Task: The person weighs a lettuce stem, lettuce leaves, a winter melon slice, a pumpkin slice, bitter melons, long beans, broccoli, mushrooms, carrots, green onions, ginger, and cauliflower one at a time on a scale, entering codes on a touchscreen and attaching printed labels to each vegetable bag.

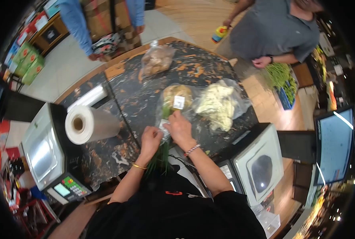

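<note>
My right hand [180, 129] is closed at the near end of a clear plastic bag, its fingers pinching a crumpled whitish part. Close beside it, my left hand [150, 140] has its fingers curled together; what they hold, if anything, is hidden. Long green stalks [158, 159], like scallions or chives, run beneath my hands toward my body. Just beyond lies a clear bag of brownish-yellow produce [170, 92] with a white printed label [179, 102] on it. To its right is a clear bag of pale, cauliflower-like pieces [217, 105].
On the dark marbled counter [133, 99] are another bag of brown produce [157, 60] and a plastic bag roll [91, 124]. A scale [46, 149] stands left, another [259, 163] right, near a monitor [335, 145]. Two people stand across; one holds a colourful bottle [219, 34].
</note>
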`<state>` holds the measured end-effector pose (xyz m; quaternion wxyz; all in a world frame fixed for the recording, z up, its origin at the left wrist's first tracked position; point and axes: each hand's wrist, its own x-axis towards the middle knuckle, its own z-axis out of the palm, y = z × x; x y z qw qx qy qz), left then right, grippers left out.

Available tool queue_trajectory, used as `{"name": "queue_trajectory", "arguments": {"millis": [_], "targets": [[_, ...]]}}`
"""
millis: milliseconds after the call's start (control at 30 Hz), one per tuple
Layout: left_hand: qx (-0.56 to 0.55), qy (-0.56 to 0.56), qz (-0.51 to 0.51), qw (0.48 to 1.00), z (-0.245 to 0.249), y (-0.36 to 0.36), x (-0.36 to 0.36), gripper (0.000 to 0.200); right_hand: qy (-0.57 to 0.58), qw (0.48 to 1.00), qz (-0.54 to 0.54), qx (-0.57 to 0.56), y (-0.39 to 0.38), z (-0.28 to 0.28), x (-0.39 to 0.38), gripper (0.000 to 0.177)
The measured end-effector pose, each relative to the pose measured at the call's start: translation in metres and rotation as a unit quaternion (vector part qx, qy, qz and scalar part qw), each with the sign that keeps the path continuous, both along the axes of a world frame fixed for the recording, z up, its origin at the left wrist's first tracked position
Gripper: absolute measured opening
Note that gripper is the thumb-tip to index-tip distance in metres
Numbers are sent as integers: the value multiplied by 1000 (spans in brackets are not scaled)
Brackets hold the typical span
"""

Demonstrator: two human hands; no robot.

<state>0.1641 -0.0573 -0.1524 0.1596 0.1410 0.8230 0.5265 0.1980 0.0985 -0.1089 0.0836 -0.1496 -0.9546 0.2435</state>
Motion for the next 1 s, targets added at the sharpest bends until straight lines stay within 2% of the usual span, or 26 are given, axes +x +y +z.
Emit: {"name": "queue_trajectory", "arguments": {"millis": [67,100,167,200,267,300,367,400,433,467,533,567,667,767,800,833,900,1000], "targets": [[-43,-23,-19,999,18,2,-1,24,-28,997,-69,-22,-1,10,-2,21],[-51,-25,-16,998,27,4,0,30,0,998,-66,-13,6,15,1,20],[-66,142,-86,984,27,1,1,40,60,996,-58,8,18,25,6,21],[-71,224,-119,965,27,-1,3,45,-45,997,-66,17,32,47,7,30],[-98,221,-160,957,26,-4,14,48,115,977,-148,98,65,67,37,31],[-109,222,-177,953,25,1,16,49,125,964,-188,139,87,80,51,36],[-97,200,-181,958,30,4,18,50,64,922,-308,225,144,86,67,52],[-91,197,-183,959,28,5,16,50,70,912,-343,212,175,88,69,57],[-86,195,-182,960,26,5,14,51,30,898,-400,181,203,89,65,58],[-89,195,-184,959,22,4,13,53,7,887,-442,134,234,83,60,67],[-95,202,-191,956,23,4,11,53,-69,889,-453,3,307,42,58,73],[-98,205,-193,955,24,3,11,53,-106,883,-452,-63,329,24,57,77],[-106,199,-194,955,23,4,9,53,-108,875,-367,-298,330,5,51,74],[-88,183,-180,962,20,4,5,53,-243,931,-193,-194,340,18,33,52],[-84,186,-177,963,20,5,1,53,-123,983,-66,-119,333,28,34,26],[-78,188,-177,963,18,9,-3,54,-62,966,-125,-217,328,43,44,20],[-64,201,-177,961,13,26,-11,54,104,884,-220,-398,268,142,47,10],[-34,234,-197,951,6,68,-37,55,218,808,-197,-511,207,222,83,8]]}}
